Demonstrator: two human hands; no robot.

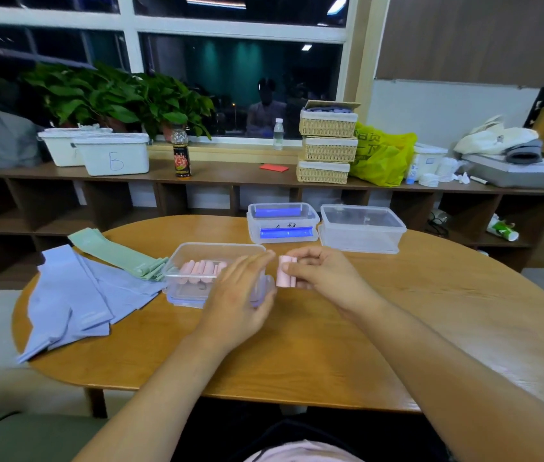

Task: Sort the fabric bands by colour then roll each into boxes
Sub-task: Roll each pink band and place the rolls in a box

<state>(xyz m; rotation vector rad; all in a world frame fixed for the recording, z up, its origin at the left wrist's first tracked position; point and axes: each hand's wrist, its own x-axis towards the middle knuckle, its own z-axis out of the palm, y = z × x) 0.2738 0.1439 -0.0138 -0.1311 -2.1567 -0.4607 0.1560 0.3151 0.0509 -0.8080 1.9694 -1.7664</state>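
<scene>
Left hand [238,295] blurred, fingers straight, together, hiding box [193,251] corner; right hand [327,275] pinches pink roll [285,273], long axis vertical in frame.

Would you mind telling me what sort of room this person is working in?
Likely an office or workroom: a wooden table, and a long cubby shelf under a big window, loaded with bins, wicker baskets and potted plants.

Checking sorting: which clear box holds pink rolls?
The near box beside the left hand; the blue-clipped box and the clear box behind it show no pink.
</scene>
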